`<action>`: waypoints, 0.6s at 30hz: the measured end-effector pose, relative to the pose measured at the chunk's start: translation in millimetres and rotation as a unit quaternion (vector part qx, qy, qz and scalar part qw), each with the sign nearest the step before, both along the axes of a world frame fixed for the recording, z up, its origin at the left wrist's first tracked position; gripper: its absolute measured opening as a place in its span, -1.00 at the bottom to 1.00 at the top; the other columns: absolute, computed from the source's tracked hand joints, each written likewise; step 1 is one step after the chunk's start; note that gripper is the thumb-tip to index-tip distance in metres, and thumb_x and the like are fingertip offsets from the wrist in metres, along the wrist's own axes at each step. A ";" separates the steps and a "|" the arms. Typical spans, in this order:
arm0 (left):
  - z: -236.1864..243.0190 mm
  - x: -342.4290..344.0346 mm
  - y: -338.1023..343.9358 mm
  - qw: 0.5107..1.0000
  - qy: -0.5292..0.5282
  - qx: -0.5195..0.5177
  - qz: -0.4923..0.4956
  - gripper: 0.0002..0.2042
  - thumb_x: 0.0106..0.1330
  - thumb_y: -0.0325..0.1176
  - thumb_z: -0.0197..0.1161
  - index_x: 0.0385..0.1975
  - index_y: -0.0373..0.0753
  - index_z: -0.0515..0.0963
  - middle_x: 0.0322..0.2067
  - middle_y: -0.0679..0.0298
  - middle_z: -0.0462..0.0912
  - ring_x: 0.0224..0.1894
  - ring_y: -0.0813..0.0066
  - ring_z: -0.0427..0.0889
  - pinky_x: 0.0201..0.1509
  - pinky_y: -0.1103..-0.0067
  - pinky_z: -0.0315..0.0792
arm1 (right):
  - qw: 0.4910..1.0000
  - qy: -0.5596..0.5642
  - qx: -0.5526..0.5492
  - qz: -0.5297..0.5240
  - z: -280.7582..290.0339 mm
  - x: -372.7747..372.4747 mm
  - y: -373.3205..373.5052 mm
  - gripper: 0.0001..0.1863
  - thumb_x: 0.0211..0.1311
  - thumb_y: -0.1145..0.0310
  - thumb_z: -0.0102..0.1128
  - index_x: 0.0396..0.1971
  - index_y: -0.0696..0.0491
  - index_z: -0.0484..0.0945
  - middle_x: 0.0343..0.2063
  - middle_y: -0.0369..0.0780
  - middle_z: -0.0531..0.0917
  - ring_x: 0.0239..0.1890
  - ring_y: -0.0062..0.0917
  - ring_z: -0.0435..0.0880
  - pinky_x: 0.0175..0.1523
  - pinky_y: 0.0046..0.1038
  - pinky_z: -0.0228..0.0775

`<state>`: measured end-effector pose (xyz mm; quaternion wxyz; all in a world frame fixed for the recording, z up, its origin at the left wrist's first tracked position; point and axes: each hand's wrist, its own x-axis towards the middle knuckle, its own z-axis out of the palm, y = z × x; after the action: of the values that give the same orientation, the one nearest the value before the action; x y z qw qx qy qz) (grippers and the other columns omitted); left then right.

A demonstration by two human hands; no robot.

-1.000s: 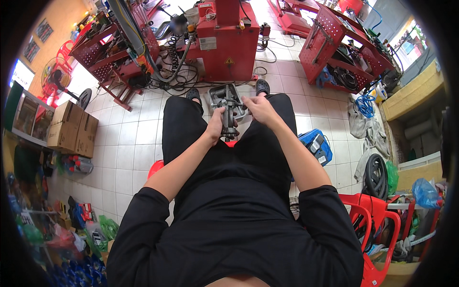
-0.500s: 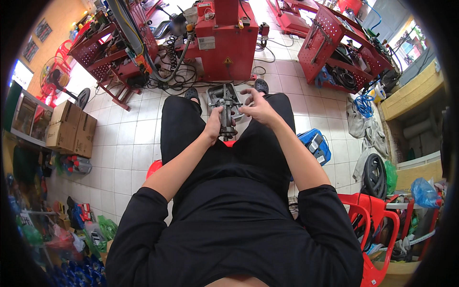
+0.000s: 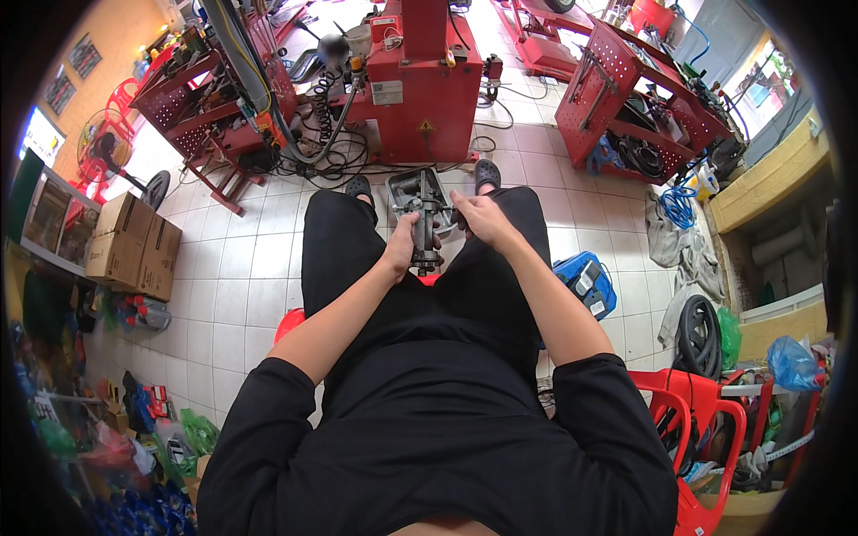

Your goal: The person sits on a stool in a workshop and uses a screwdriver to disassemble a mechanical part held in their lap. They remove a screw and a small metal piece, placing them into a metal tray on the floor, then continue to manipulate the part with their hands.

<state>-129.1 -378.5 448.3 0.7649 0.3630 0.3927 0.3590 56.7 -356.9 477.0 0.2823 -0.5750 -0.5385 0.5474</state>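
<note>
The grey metal part (image 3: 425,223) stands between the person's knees, above a shallow tray (image 3: 416,187) on the tiled floor. It could tip or drop, since nothing else props it. The left hand (image 3: 399,253) wraps its lower shaft; the right hand (image 3: 475,221) pinches its upper right side.

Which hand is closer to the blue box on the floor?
Right. The right hand is on the metal part's side toward the blue box; the left hand grips the part's far side.
</note>
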 end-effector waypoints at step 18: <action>0.2 -0.9 2.1 1.000 -0.004 -0.006 0.016 -0.50 0.27 0.00 -0.33 -0.23 -0.32 0.41 -0.57 0.12 0.53 -0.60 0.22 0.58 -0.50 0.45 0.51 | 0.999 -0.004 0.045 -0.022 2.1 -1.0 0.5 -0.61 0.13 0.21 0.16 -0.18 0.21 0.43 -0.50 -0.32 0.43 -0.56 -0.70 0.42 -0.46 -0.65 0.25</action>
<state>-130.0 -376.4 448.5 0.7628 0.3510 0.3974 0.3702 55.7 -356.4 479.0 0.3182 -0.5756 -0.5510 0.5136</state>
